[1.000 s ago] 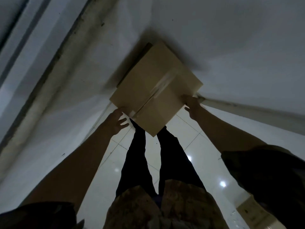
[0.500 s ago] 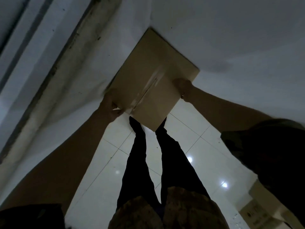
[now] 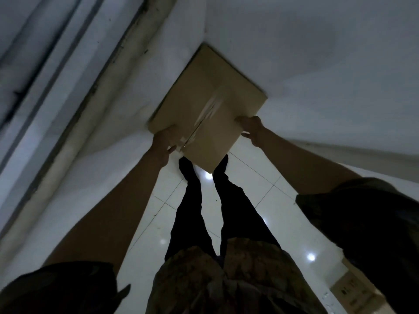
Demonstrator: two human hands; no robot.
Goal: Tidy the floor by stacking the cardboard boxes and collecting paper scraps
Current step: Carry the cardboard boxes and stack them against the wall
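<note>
I stand in a dim room, looking down along my own body. Both my arms reach forward and down to a closed cardboard box that sits in the corner where two white walls meet. The box's far corner is tucked into that corner; its near corner overhangs my feet in this view. A taped centre seam runs along the top face, with the tape scuffed and partly blurred.

My left hand grips the box at its near-left edge, thumb and fingers curled over the top beside the seam. My right hand grips the near-right edge, fingers curled round the side and thumb on top. Whether the box rests on the floor or on something beneath it, I cannot tell; its underside is hidden.

The floor is glossy white tile with dark grout lines and several bright reflections of ceiling lights. My legs, in dark trousers, stand close together just below the box.

A second cardboard box, with small printed markings on its face, lies at the lower right edge, well apart from the first and partly cut off by my right sleeve. A pale frame runs diagonally along the left wall.
</note>
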